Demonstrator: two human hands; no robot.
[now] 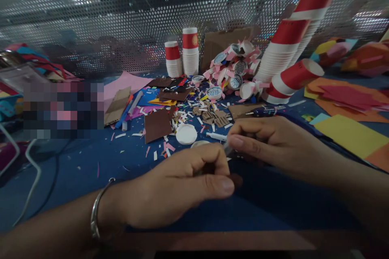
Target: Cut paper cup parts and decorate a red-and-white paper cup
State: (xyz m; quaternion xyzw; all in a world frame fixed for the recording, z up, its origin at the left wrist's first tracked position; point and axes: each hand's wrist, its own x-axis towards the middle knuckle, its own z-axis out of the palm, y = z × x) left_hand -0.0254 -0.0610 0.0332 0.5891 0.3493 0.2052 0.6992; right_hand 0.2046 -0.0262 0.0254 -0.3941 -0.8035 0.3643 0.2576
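In the lower centre of the frame, the left hand (182, 188) is near the right hand (270, 141), both above the blue worktop (75, 162). The fingers of the right hand are together, with the thumb closed on a small pale piece (227, 149), which shows at the centre of the frame, just beside the bent finger of the left hand. The fingers of the left hand are curled toward the thumb, but I cannot tell if they are clamped on something, because the inside of this hand is hidden. A silver bracelet (95, 212) is around the left wrist. Just beyond the hands lie a white round lid (186, 134), a second white disc (199, 144) partly covered by the left hand, and a white marker (216, 136). Left of the lid there is a brown sheet (158, 124), and above the marker a pile of cardboard strips (212, 115). In the upper right, red and white cups (282, 44) stand in tilted-looking stacks, beside a heap of small round pieces (235, 68) with pink strips. Yellow paper (352, 134) lies at the right edge.
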